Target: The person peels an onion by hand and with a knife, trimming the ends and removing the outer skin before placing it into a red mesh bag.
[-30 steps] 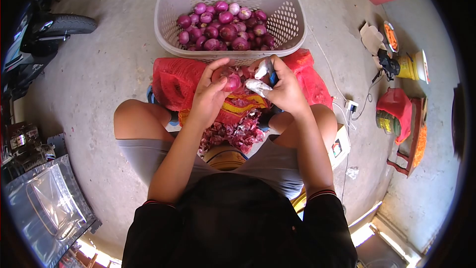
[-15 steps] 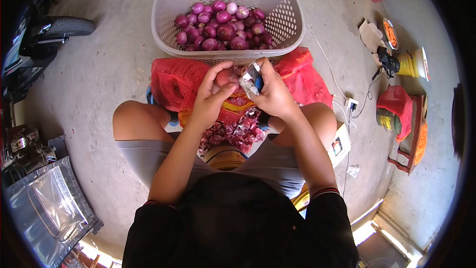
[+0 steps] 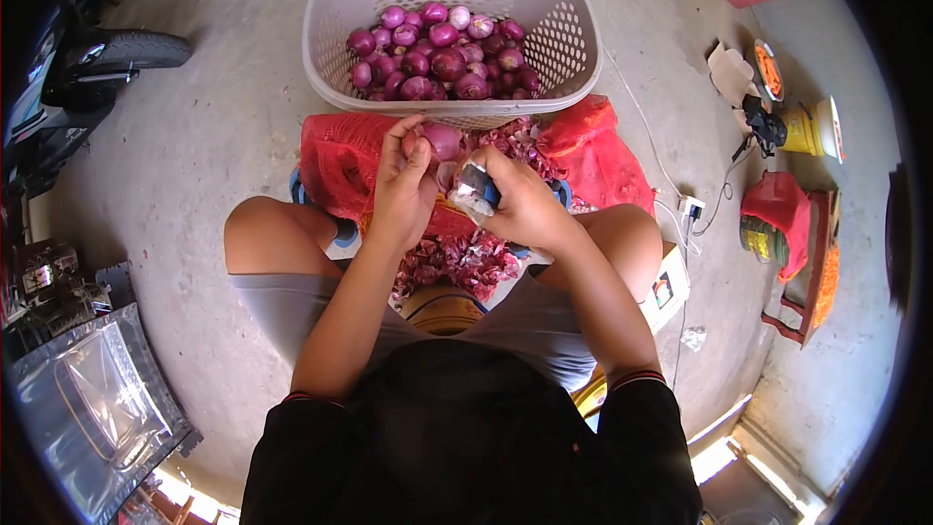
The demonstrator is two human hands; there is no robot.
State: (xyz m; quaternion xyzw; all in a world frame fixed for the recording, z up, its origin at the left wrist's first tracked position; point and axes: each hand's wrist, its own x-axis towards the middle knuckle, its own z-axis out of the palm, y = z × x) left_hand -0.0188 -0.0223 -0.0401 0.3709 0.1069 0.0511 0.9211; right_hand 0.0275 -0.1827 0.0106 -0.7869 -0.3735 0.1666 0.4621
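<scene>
My left hand (image 3: 406, 183) is closed round a red onion (image 3: 444, 141), whose smooth purple side faces right. My right hand (image 3: 530, 202) grips a small blue-handled tool (image 3: 474, 189) with a silvery, crumpled-looking end; its blade, if any, cannot be made out. That end is just below and right of the onion, near a loose bit of skin. Beneath both hands lies a red mesh sack (image 3: 335, 160), strewn with onion skins (image 3: 471, 270). Beyond them stands a grey plastic basket (image 3: 326, 15) holding many purple onions (image 3: 447, 64).
A motorbike wheel (image 3: 141, 49) is at the left. On the right, a cable runs to a power socket (image 3: 691, 206), near a yellow bucket (image 3: 801, 128) and a wooden stool (image 3: 792, 323). A white box (image 3: 669, 287) sits beside my right knee.
My right hand has moved down and slightly left with the tool, uncovering skins on the sack. The onion in my left hand now shows a smooth purple side.
</scene>
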